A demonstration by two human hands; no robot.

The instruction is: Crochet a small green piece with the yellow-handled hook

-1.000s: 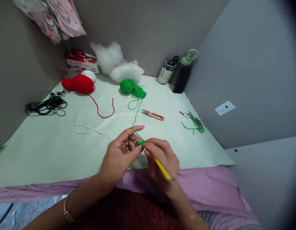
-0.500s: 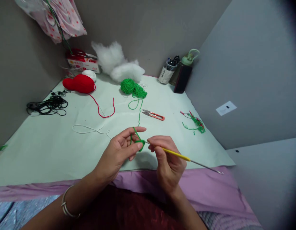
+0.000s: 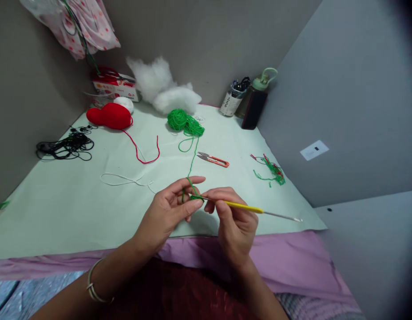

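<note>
Between the thumb and fingers of my left hand is a small green crocheted piece, mostly covered by the thumb. Green yarn loops over the raised index finger and runs back to the green yarn ball. My right hand grips a crochet hook with a yellow handle like a pencil. The hook's front metal tip lies at the green piece, past its top edge; its rear metal end points right. Orange thread snips lie behind my hands.
A red stuffed piece, black cord and a white yarn loop lie left. White stuffing sits at the back. A pen cup, bottle and phone stand back right. Yarn scraps lie right.
The hook has tilted flatter, its rear end rising, and its front tip has moved left across the green piece. The green piece is turned and more covered by my left thumb.
</note>
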